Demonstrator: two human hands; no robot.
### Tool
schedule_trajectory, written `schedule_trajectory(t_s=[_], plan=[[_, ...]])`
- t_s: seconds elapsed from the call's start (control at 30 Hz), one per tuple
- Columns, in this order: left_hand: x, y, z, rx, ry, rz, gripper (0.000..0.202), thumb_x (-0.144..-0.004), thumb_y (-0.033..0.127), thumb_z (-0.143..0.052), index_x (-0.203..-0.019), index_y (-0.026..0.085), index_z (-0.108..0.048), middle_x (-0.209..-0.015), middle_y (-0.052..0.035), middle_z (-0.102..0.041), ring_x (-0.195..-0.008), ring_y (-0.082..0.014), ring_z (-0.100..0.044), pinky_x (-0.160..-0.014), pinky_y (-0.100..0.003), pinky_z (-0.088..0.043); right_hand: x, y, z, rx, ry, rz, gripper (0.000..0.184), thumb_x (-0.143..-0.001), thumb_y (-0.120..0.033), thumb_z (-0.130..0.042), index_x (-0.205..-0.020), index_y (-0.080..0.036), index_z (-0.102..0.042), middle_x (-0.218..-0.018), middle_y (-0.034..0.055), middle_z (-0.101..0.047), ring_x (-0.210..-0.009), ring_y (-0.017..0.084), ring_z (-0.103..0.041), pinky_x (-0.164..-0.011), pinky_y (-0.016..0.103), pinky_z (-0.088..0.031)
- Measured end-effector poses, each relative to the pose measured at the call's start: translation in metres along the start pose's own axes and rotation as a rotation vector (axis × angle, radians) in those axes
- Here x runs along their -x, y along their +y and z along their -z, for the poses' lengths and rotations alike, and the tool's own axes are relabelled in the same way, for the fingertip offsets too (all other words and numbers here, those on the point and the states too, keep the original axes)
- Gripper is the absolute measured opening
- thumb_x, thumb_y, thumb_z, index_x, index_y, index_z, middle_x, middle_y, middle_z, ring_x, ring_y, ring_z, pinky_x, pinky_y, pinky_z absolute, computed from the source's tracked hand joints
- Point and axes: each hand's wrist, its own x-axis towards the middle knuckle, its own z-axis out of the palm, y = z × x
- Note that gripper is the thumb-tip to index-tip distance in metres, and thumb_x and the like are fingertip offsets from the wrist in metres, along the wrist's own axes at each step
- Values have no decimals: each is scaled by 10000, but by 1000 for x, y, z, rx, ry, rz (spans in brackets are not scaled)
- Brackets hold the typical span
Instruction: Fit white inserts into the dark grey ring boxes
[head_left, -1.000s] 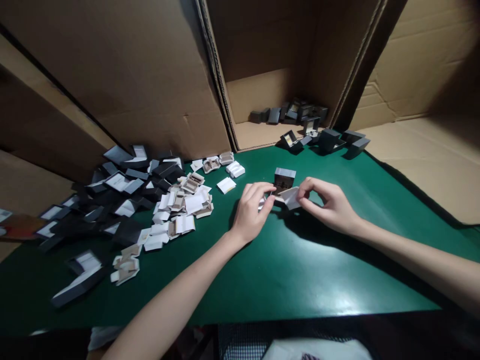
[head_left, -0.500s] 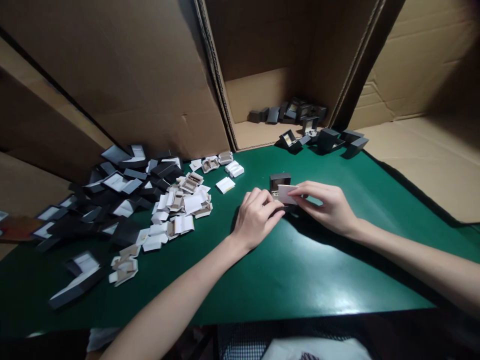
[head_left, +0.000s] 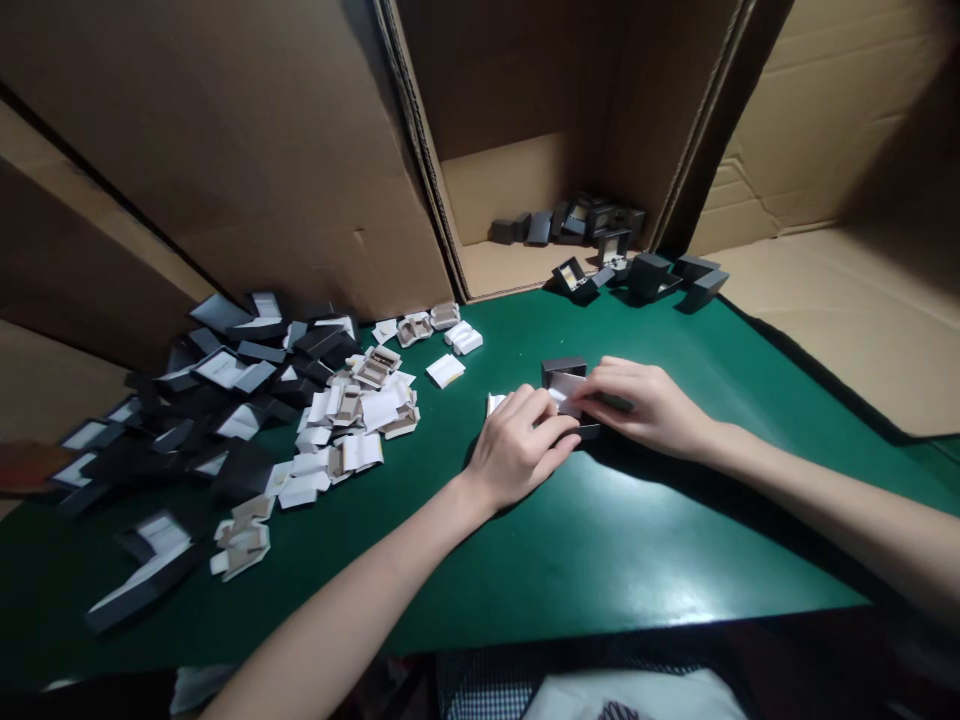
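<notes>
A small black hinged box (head_left: pixel 562 367) stands with its lid up on the green table, between my hands. My left hand (head_left: pixel 521 440) is closed at its left and front side, fingers curled over the edge and thumb along the front. In my right hand (head_left: pixel 645 405), thumb and fingertips pinch a white card piece (head_left: pixel 566 387), which is tilted in the box's opening. The inside of the box is mostly hidden by the card and my fingers. Just behind my left knuckles a small white piece (head_left: pixel 494 403) shows in part.
Folded white card inserts (head_left: pixel 382 407) lie left of my hands, beside a heap of open black boxes (head_left: pixel 247 365). More black boxes (head_left: pixel 649 275) sit at the table's back edge and inside a large cardboard carton (head_left: pixel 510 165). Cardboard walls stand behind the green table (head_left: pixel 675 560).
The right hand has lowered the white card, tilting it into the box. A white piece now shows behind the left hand. The view has shifted slightly.
</notes>
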Motion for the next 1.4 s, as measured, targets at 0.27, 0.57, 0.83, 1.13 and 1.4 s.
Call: schedule_trajectory(t_s=[0.27,0.57,0.83,1.13,1.4], plan=[[1,0,-1,55,20,40,154,-894,272,-533,-924,168,-643,-918,-65,-548,-779,-155,-489,-660,-287,-431,4,8,1,72,-57,80,258,-879,-78,-395,-956,-186,-617,-906,77,-612,-809,161,-546,-686,284,-459],[1,-1,0,65,44,79,140,-880,256,-541,-943,175,-636,-995,-73,-548,-793,-155,-497,-670,-286,-456,1,3,5,-148,-37,-54,342,-780,8,-383,-877,-186,-648,-865,43,-633,-756,132,-600,-662,245,-464],[1,-1,-1,65,16,73,139,-886,252,-537,-938,171,-638,-985,-69,-612,-836,-171,-524,-707,-303,-457,1,3,4,-164,-58,-85,320,-804,-20,-385,-882,-192,-644,-854,41,-644,-762,141,-608,-679,253,-475],[0,-1,-1,80,1,47,127,-891,221,-521,-932,156,-622,-931,-45,-674,-818,-181,-507,-729,-322,-461,6,4,0,131,-18,20,319,-831,-54,-391,-976,-212,-627,-1087,89,-565,-836,153,-592,-693,276,-501],[0,-1,0,68,7,60,135,-894,233,-518,-933,158,-623,-940,-57,-657,-824,-179,-522,-719,-319,-465,4,10,1,-91,-91,32,363,-846,-50,-390,-1099,-198,-604,-1083,100,-630,-940,175,-627,-777,305,-524]])
